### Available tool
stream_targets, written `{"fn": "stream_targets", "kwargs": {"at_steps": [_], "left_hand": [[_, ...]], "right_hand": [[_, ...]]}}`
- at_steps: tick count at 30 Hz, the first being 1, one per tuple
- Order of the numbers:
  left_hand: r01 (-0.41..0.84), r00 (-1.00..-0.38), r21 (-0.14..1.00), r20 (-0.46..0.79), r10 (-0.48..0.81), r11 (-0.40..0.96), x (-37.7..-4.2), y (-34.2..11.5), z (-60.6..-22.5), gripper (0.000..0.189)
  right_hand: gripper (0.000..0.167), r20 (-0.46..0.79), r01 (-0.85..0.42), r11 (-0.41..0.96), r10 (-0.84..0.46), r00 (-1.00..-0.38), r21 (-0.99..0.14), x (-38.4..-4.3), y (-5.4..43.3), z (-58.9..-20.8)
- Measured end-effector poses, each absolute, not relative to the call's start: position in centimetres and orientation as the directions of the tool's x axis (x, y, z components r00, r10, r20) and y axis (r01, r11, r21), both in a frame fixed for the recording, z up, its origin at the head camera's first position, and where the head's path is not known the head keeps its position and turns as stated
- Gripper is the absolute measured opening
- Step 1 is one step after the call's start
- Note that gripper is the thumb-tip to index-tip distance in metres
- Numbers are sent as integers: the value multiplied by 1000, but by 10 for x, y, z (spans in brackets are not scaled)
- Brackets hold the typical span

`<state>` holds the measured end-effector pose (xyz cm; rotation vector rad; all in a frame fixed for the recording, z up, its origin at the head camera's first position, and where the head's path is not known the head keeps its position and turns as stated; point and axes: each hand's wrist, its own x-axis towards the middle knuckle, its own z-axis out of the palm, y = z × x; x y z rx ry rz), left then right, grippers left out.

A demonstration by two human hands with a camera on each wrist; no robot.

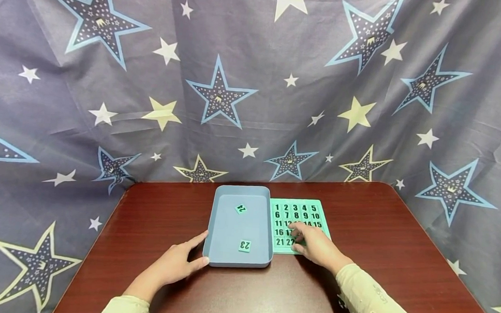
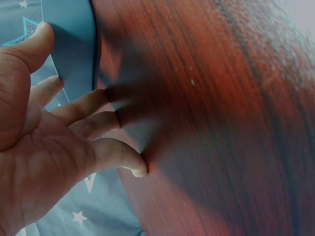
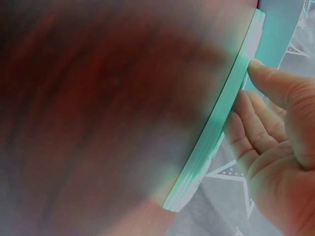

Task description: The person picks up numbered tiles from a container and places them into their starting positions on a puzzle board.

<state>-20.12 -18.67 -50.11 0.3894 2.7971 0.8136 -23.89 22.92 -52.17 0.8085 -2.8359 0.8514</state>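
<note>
A blue-grey tray point(image 1: 221, 260) lies in the middle of the table. Inside it are two green number tiles, a 23 tile point(image 1: 244, 246) and a tilted 24 tile point(image 1: 241, 208). My left hand point(image 1: 177, 263) rests at the tray's left side, thumb and fingers spread against the rim. Right of the tray sits a green number board point(image 1: 285, 250) with rows of black numerals from 1. Over its lower right part is my right hand point(image 1: 314, 243), fingers bent down onto the tiles, hiding several of them. In the right wrist view, no held tile shows between thumb and fingers.
The brown wooden table point(image 1: 168, 209) carries the tray and the board side by side. A grey curtain point(image 1: 258, 45) with printed stars hangs behind the table's back edge and along its sides.
</note>
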Motion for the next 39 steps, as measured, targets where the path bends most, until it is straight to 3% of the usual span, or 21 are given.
{"fn": "stream_targets", "kwargs": {"at_steps": [8,13,16,20,28,32,39], "left_hand": [[191,-944,545,-126,305,816,-202,-187,-502,78],[196,-944,542,-121,307,817,-204,-188,-501,79],[187,-946,539,-126,299,821,-204,-190,-501,78],[185,-945,536,-131,298,824,-204,-190,-501,78],[185,-945,547,-128,300,816,-204,-186,-502,78],[180,-945,549,-133,298,816,-202,-185,-501,78],[184,-945,549,-130,301,815,-202,-187,-503,78]], "right_hand": [[47,230,-502,707,-451,-863,-499,-242,235,-514],[43,292,-486,712,-388,-874,-507,-249,230,-488],[41,329,-526,692,-412,-850,-493,-252,210,-468],[45,320,-639,659,-552,-770,-398,-249,169,-450],[54,38,-759,641,-761,-648,-114,-245,100,-464],[47,24,-789,615,-788,-615,-10,-246,90,-477],[48,27,-781,625,-780,-625,-6,-247,90,-484]]}}
